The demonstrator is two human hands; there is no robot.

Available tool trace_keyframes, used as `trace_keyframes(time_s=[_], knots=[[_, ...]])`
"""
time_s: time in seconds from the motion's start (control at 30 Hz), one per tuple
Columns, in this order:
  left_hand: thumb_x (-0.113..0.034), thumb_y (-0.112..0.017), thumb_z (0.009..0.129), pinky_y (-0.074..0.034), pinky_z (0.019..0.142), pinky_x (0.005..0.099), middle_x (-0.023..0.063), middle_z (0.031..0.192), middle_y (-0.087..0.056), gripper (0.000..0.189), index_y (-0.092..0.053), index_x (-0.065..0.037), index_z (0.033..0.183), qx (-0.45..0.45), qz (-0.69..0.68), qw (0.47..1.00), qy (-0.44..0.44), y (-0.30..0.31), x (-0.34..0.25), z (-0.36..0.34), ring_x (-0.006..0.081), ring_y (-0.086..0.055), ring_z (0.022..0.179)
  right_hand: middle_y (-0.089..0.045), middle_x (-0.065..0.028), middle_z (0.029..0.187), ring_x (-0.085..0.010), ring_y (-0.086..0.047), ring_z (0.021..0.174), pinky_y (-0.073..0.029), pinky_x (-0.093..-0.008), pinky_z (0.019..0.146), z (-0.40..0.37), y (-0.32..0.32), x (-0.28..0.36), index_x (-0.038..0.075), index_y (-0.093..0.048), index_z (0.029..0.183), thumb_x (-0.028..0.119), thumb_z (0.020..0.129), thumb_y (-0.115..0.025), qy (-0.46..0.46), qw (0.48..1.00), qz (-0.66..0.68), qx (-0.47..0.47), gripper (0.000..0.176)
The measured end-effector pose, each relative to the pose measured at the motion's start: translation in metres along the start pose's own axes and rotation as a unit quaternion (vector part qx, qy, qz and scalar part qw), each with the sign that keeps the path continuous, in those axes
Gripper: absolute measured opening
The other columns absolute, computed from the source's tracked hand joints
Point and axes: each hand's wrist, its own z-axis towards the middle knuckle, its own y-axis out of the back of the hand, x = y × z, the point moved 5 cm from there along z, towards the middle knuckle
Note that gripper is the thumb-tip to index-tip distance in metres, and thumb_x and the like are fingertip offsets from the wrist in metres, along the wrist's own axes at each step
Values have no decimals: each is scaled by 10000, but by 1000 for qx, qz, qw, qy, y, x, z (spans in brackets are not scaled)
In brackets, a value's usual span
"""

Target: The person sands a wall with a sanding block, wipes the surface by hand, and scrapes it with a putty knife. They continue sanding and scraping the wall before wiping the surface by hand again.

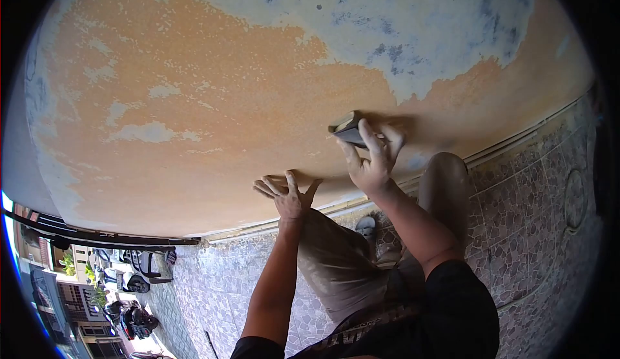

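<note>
A wall with patchy orange paint [226, 101] and pale bare areas fills the upper view. Near its middle, my right hand [376, 159] grips a dark block with a lighter side, perhaps a sanding block [347, 129], between thumb and fingers against the orange surface. Lower and to the left, my left hand [290, 199] rests on the wall with its fingers spread and nothing held. Dust coats the fingers of both hands.
My bent knees are close to the wall's base, above a stone-patterned tiled floor [516, 230]. A sandal [366, 226] shows between my legs. Motorcycles [134, 320], a chair [143, 263] and buildings stand at the lower left. A round cover [575, 197] is at the right.
</note>
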Motion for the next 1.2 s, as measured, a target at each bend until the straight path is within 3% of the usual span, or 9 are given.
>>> trace_keyframes(time_s=[0.17,0.3,0.37,0.5,0.6,0.7,0.8,0.97,1.2], knots=[[-657,-886,671,-68,1061,882,383,1627,48,1219,-214,-271,1611,3,1,1000,0,-4,1,1,703,58,1449,-561,-29,1113,-190,-532,968,-351,-393,888,-12,-8,24,225,-720,1294,206,783,-892,70,990,-18,124,539],[-653,-894,661,-77,1052,887,395,1622,37,1200,-258,-240,1590,13,10,1000,10,-3,2,-3,709,56,1446,-536,-119,1180,-250,-539,1097,-511,-360,865,51,22,-20,-9,-588,1370,81,857,-834,-162,966,108,-169,575],[-643,-905,651,-82,1051,887,403,1618,36,1198,-271,-226,1579,-2,0,1000,-1,-2,1,-2,715,55,1442,-506,-120,1230,-212,-539,1064,-523,-323,818,46,21,-24,4,-581,1394,65,861,-829,-122,975,71,-174,591],[-634,-915,643,-107,1053,883,389,1626,65,1220,-258,-235,1591,2,-1,1000,-1,-1,1,-1,711,62,1443,-552,-10,1095,-192,-527,961,-356,-410,907,-7,-12,21,189,-708,1315,241,777,-893,117,987,-15,106,572],[-634,-915,644,-113,1055,880,388,1626,69,1226,-250,-235,1595,12,6,1000,2,-2,2,0,708,65,1444,-558,19,1107,-194,-509,1013,-353,-408,911,1,-4,24,217,-731,1284,248,747,-907,89,987,-35,131,566],[-625,-919,643,-110,1059,879,384,1628,73,1238,-232,-243,1599,56,13,997,48,-4,5,-4,708,65,1443,-567,-76,1126,-236,-505,1052,-400,-410,908,33,15,-10,117,-663,1347,146,762,-904,-97,988,47,-107,633],[-633,-910,651,-101,1061,877,380,1632,61,1257,-195,-267,1618,16,-5,1000,20,-5,3,-2,709,63,1443,-564,-115,1132,-255,-502,1066,-416,-425,884,36,13,-6,72,-625,1371,113,757,-906,-81,991,24,-102,677],[-658,-883,673,-87,1075,865,365,1643,81,1267,-156,-284,1640,18,15,1000,4,-8,9,-8,697,68,1454,-589,-11,1071,-196,-553,929,-362,-407,907,-39,-24,28,261,-730,1275,236,794,-874,77,980,10,186,503],[-650,-874,696,-50,1086,860,352,1647,95,1195,-217,-252,1612,4,0,1000,1,-4,1,-3,678,82,1466,-612,-99,1153,-250,-543,1023,-496,-377,828,49,24,-22,17,-613,1341,125,798,-894,-96,983,79,-131,621]])
